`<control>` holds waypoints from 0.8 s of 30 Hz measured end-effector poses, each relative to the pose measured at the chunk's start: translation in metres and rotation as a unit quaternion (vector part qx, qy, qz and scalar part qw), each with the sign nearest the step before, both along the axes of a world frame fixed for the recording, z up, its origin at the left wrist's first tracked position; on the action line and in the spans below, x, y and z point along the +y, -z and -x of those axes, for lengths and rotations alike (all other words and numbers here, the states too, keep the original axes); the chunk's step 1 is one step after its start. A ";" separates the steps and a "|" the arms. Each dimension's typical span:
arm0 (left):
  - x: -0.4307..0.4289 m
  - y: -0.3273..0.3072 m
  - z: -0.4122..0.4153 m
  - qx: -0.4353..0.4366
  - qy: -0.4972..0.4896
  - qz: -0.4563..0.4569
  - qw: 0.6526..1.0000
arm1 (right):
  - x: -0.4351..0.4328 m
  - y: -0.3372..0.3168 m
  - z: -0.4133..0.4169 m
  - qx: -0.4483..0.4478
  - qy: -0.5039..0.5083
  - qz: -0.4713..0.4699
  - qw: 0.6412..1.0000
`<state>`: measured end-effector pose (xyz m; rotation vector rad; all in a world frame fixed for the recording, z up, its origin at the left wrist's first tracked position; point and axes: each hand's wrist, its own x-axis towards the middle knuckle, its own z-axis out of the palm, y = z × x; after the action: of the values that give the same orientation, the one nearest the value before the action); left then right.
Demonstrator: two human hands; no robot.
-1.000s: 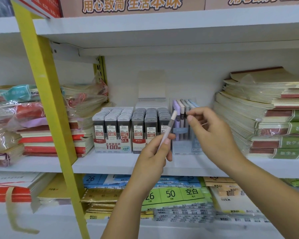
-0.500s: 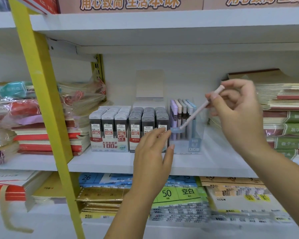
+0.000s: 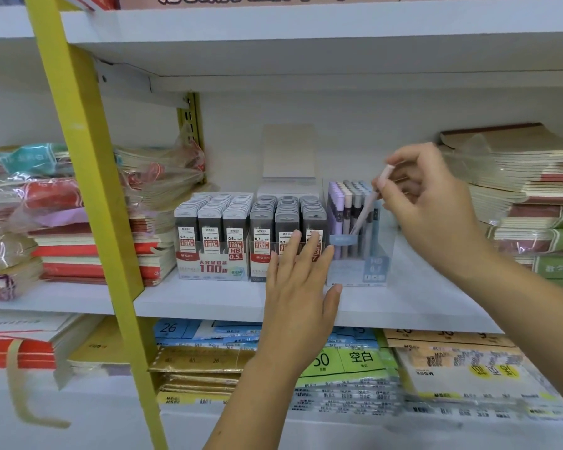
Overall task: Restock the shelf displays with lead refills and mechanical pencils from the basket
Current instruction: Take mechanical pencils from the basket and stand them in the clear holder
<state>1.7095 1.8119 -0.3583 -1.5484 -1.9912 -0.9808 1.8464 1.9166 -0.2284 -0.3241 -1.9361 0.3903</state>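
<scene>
Head view, centre frame: left hand [image 3: 301,287] open, fingers spread, empty, covering part of the lead refill boxes [image 3: 251,235] marked "0.5", "0.7", "HB", "100". Right hand [image 3: 433,216] pinching a pale pink mechanical pencil [image 3: 371,203], tip down inside the clear pencil display box [image 3: 358,254]. Notebook stacks [image 3: 533,196] at right; yellow upright [image 3: 88,190] at left.

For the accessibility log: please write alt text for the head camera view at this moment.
A person's right hand lowers a pale pink mechanical pencil, tip down, into a clear plastic display box of pastel pencils on a white shop shelf. The left hand, open, rests against the box's front beside grey lead refill cases.
</scene>
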 end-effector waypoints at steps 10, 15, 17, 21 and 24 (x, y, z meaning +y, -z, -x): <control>0.000 0.002 0.001 0.002 0.001 0.006 1.000 | 0.009 0.008 0.015 -0.058 -0.031 0.059 0.996; 0.001 0.002 0.001 0.000 0.002 0.009 1.000 | 0.018 0.012 0.025 -0.090 -0.003 0.060 0.994; 0.001 0.003 0.001 0.000 0.002 0.008 1.000 | 0.019 0.016 0.026 -0.098 0.027 0.037 0.994; 0.000 0.001 0.001 -0.001 0.009 0.008 1.000 | 0.016 0.025 0.030 -0.132 0.093 -0.041 0.986; -0.008 -0.010 0.001 -0.010 0.011 -0.007 1.000 | 0.012 0.027 0.031 -0.123 0.141 -0.109 0.976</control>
<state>1.7082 1.8044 -0.3481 -1.5624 -1.9797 -1.0198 1.8154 1.9285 -0.2550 -0.5151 -2.1132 -0.0527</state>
